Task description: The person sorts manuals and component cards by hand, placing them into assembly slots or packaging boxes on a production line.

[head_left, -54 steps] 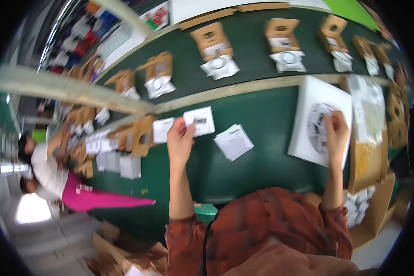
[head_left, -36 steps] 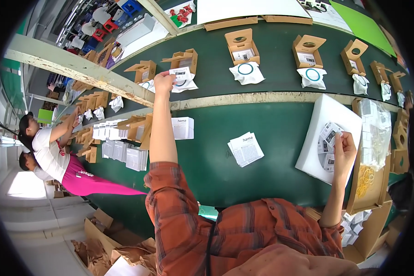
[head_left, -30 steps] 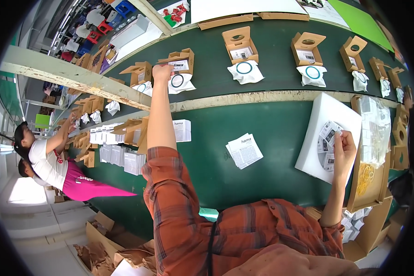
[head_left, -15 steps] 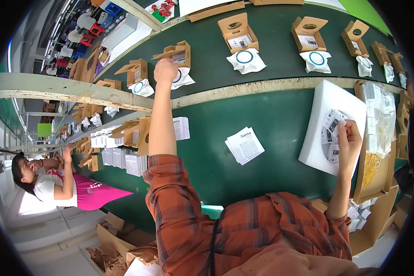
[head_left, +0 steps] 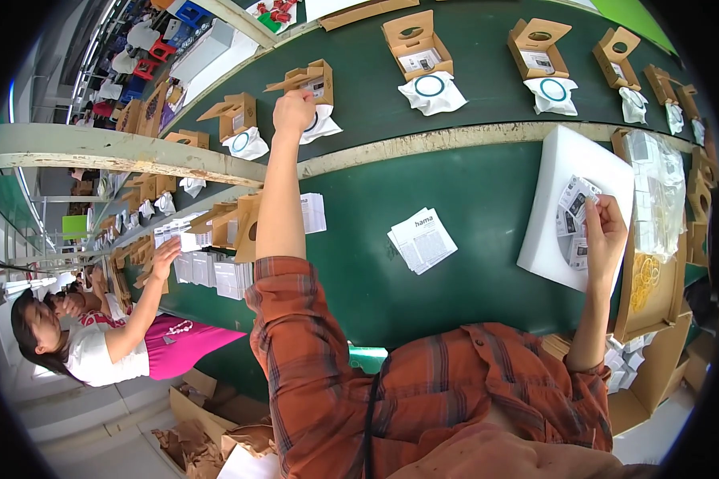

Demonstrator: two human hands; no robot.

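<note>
My left hand (head_left: 293, 113) reaches far forward, its fingers curled in at the front of an open brown carton (head_left: 318, 86). What its fingertips hold or touch is hidden. Partly behind that hand lies a white pouch (head_left: 326, 125) with a blue ring. On the right, my right hand (head_left: 607, 227) pinches a small printed leaflet (head_left: 592, 190) between thumb and fingers. It is above a white foam block (head_left: 542, 251), where more printed leaflets (head_left: 568, 226) lie in a loose fan.
More open cartons (head_left: 418, 57) with white ringed pouches (head_left: 433, 93) line the far green surface. A leaflet stack (head_left: 423, 242) lies mid-table. Booklet stacks (head_left: 232, 279) are at left, near a co-worker's hand (head_left: 166, 257). A beam (head_left: 128, 148) crosses left; yellow rubber bands (head_left: 644, 281) fill a tray at right.
The cartons and pouches on the far surface have shifted slightly right, and my left hand with them. The co-worker has stretched an arm toward the booklet stacks. My right hand stays at the leaflets.
</note>
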